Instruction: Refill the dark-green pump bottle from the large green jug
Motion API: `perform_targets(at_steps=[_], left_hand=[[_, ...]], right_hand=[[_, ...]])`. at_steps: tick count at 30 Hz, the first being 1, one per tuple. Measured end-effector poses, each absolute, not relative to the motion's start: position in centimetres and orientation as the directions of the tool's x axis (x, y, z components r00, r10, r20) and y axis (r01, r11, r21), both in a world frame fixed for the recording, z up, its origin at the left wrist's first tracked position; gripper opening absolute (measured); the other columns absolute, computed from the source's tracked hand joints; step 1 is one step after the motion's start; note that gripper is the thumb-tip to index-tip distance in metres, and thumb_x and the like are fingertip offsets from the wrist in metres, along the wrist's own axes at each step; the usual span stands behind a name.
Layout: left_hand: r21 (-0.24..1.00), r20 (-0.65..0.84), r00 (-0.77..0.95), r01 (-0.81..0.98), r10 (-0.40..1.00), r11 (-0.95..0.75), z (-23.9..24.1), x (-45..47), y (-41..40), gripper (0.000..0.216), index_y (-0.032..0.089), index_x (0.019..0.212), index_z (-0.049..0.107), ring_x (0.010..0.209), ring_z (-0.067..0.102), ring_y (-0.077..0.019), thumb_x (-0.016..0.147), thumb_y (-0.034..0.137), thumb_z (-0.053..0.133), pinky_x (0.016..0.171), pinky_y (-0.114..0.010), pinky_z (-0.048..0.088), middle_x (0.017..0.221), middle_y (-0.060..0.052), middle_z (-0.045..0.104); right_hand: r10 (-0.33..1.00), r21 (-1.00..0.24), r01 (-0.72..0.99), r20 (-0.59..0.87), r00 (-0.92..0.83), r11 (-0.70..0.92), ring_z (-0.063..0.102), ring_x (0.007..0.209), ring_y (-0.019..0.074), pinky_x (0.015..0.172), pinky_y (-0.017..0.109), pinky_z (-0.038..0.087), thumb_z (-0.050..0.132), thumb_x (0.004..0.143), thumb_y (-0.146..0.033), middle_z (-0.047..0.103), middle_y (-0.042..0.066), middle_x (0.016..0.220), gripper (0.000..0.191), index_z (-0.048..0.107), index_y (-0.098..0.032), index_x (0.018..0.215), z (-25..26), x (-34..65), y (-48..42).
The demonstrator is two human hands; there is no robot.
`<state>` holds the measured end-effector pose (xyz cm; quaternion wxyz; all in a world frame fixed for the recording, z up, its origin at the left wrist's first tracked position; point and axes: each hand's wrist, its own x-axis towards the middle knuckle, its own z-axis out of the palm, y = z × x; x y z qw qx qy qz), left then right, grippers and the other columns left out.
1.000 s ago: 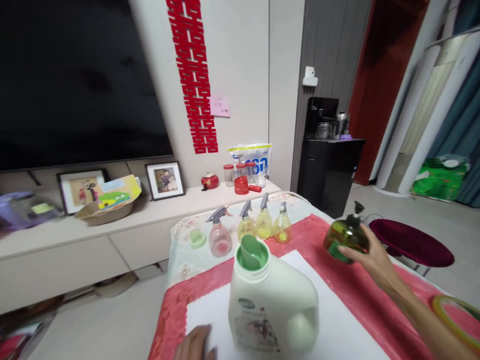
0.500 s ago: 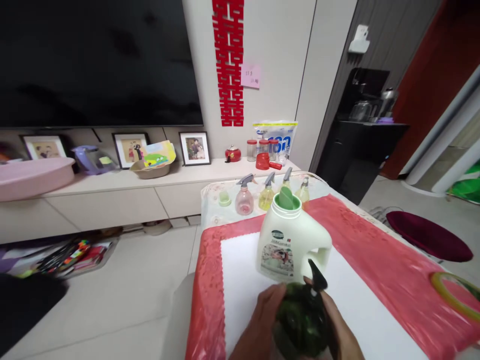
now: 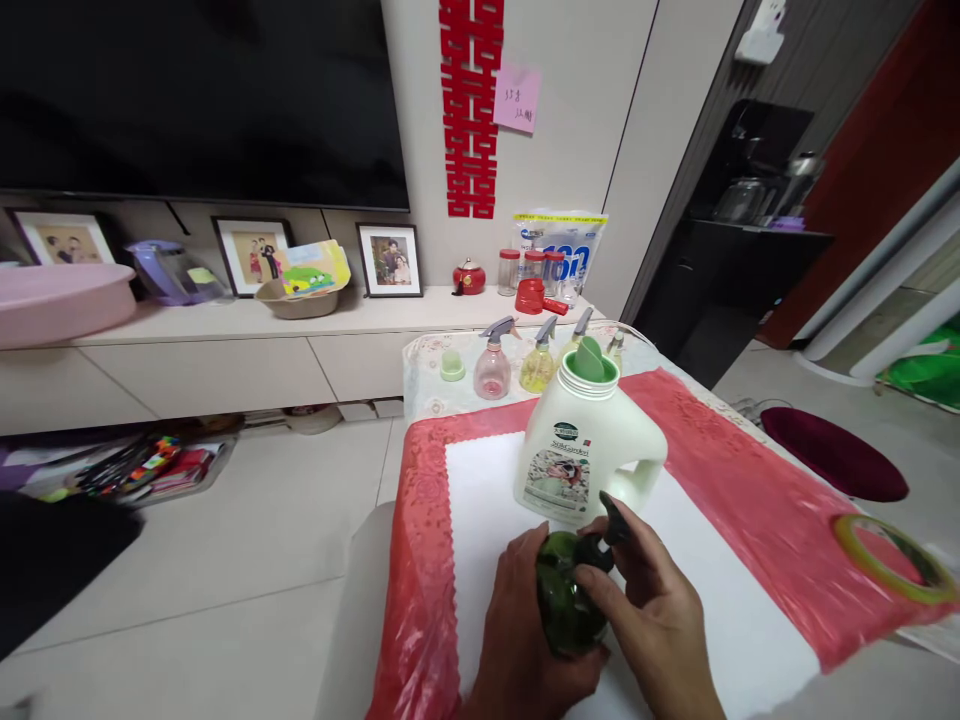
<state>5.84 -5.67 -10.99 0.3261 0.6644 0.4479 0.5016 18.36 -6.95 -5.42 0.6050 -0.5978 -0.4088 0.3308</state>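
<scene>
A dark green pump bottle (image 3: 564, 605) is between my hands, low in the head view over the white mat. My left hand (image 3: 517, 625) wraps round its body from the left. With thumb and fingers, my right hand (image 3: 652, 600) grips the black pump head (image 3: 596, 548) at the bottle's neck; the spout points up and away. Just beyond stands a pale green laundry jug (image 3: 562, 440) with its mouth uncapped and a green spout inside. Its light green cap (image 3: 452, 366) lies farther back on the left.
Several spray bottles (image 3: 493, 372) stand behind the jug. A roll of tape (image 3: 892, 560) lies on the red cloth (image 3: 720, 450) at right. Beyond the table is a low cabinet (image 3: 210, 370) with framed photos and a pink basin (image 3: 67, 300).
My right hand has moved from the bottle's side up to its pump head, and the bottle has turned and tilted. The view has shifted slightly downward.
</scene>
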Motion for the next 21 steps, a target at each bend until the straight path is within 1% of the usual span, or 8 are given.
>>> perform_targets(at_steps=[3,6,11,13,15,17,19,21], left_hand=[[0.908,0.335,0.128,0.223,0.934,-0.356,-11.1,5.8,-5.7,0.094,0.025,0.141,0.038,0.119,0.061,-0.0353,0.054,0.013,0.072,0.103,-0.054,0.051,0.129,-0.011,0.060],[0.952,0.236,0.207,0.146,0.949,-0.269,-10.4,5.5,-5.4,0.094,0.026,0.137,0.043,0.113,0.064,-0.0329,0.049,0.009,0.071,0.100,-0.050,0.053,0.124,-0.007,0.062],[0.982,0.138,0.282,0.087,0.950,-0.168,-9.2,5.2,-5.1,0.096,0.026,0.135,0.047,0.118,0.061,-0.0332,0.044,0.006,0.071,0.104,-0.049,0.051,0.126,-0.007,0.061],[0.979,0.142,0.270,0.102,0.952,-0.175,-9.4,5.3,-5.3,0.096,0.025,0.136,0.046,0.117,0.061,-0.0333,0.045,0.007,0.071,0.103,-0.050,0.051,0.126,-0.007,0.060],[0.971,0.165,0.224,0.136,0.960,-0.198,-9.9,5.5,-5.5,0.096,0.025,0.137,0.044,0.116,0.060,-0.0336,0.048,0.010,0.073,0.103,-0.051,0.050,0.127,-0.009,0.059],[0.962,0.189,0.205,0.156,0.960,-0.223,-10.6,5.5,-5.5,0.098,0.025,0.138,0.042,0.117,0.059,-0.0343,0.047,0.011,0.074,0.104,-0.053,0.049,0.127,-0.009,0.059],[0.961,0.196,0.234,0.148,0.952,-0.235,-11.2,5.4,-5.2,0.101,0.025,0.138,0.041,0.116,0.059,-0.0347,0.044,0.010,0.074,0.104,-0.053,0.049,0.125,-0.008,0.060],[0.966,0.183,0.296,0.126,0.937,-0.228,-11.6,5.1,-4.9,0.105,0.026,0.139,0.041,0.115,0.060,-0.0352,0.041,0.010,0.076,0.102,-0.053,0.050,0.126,-0.008,0.060]], right_hand=[[0.875,-0.994,0.102,0.026,0.484,-0.027,0.068,0.112,0.0229,0.102,0.032,0.056,0.085,0.071,-0.052,0.073,0.003,0.116,0.070,0.064,-0.029,0.134,-4.4,17.5,-7.5],[0.887,-0.996,0.081,0.020,0.461,-0.020,0.069,0.113,0.0219,0.101,0.028,0.056,0.085,0.072,-0.050,0.074,0.002,0.117,0.064,0.067,-0.030,0.130,-3.8,17.9,-7.8],[0.975,-0.998,0.004,0.060,0.216,0.061,0.069,0.114,0.0267,0.097,0.036,0.059,0.076,0.084,-0.051,0.071,0.010,0.126,0.057,0.066,-0.025,0.133,-4.2,19.8,-7.0],[0.977,-0.994,0.055,0.099,0.186,0.090,0.069,0.114,0.0276,0.098,0.038,0.059,0.077,0.082,-0.051,0.068,0.012,0.129,0.061,0.065,-0.024,0.136,-5.0,20.3,-6.7],[0.959,-0.986,0.138,0.131,0.251,0.098,0.070,0.111,0.0262,0.101,0.037,0.057,0.082,0.077,-0.050,0.068,0.011,0.130,0.068,0.064,-0.026,0.138,-5.8,20.5,-6.7],[0.939,-0.982,0.178,0.124,0.322,0.068,0.070,0.110,0.0252,0.103,0.036,0.056,0.085,0.074,-0.049,0.069,0.009,0.127,0.076,0.060,-0.027,0.142,-6.0,20.4,-6.9],[0.942,-0.989,0.149,0.072,0.329,0.024,0.068,0.114,0.0260,0.104,0.036,0.055,0.084,0.075,-0.050,0.070,0.009,0.126,0.081,0.056,-0.026,0.147,-5.4,20.4,-7.2],[0.966,-0.998,0.069,0.016,0.260,-0.002,0.066,0.118,0.0268,0.104,0.037,0.055,0.082,0.078,-0.050,0.070,0.010,0.127,0.081,0.053,-0.025,0.149,-4.4,20.5,-7.4]])
